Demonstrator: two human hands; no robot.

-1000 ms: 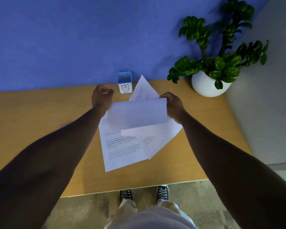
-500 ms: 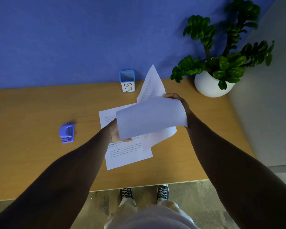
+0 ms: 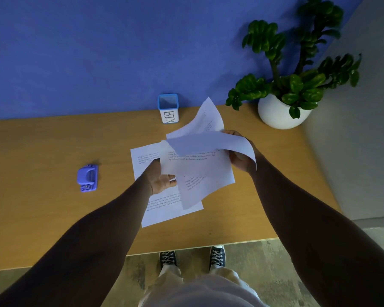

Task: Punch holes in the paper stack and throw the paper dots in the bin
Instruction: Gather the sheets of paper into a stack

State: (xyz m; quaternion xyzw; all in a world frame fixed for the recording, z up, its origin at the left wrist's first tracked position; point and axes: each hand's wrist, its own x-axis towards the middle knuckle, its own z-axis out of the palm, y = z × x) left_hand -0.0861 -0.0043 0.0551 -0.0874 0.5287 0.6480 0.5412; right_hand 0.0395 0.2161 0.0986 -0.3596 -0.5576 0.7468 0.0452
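Observation:
Several white printed sheets [image 3: 197,165] are lifted above the wooden desk [image 3: 42,151], fanned and curling. My right hand [image 3: 239,156] grips their right edge. My left hand [image 3: 162,180] holds their lower left corner from below, palm up. One more printed sheet [image 3: 164,209] lies flat on the desk under my left hand. A small purple hole punch [image 3: 87,177] sits on the desk to the left, apart from both hands. A small blue-rimmed cup labelled BIN [image 3: 168,108] stands at the back of the desk against the blue wall.
A white pot with a green plant [image 3: 279,111] stands at the desk's back right corner. The blue wall [image 3: 98,52] closes off the back. The desk's front edge is near my shoes [image 3: 216,254], and a grey wall is on the right.
My left hand came back from near the bin to grip the lifted sheets from below. The sheets rose off the desk and fanned out. The hole punch became visible.

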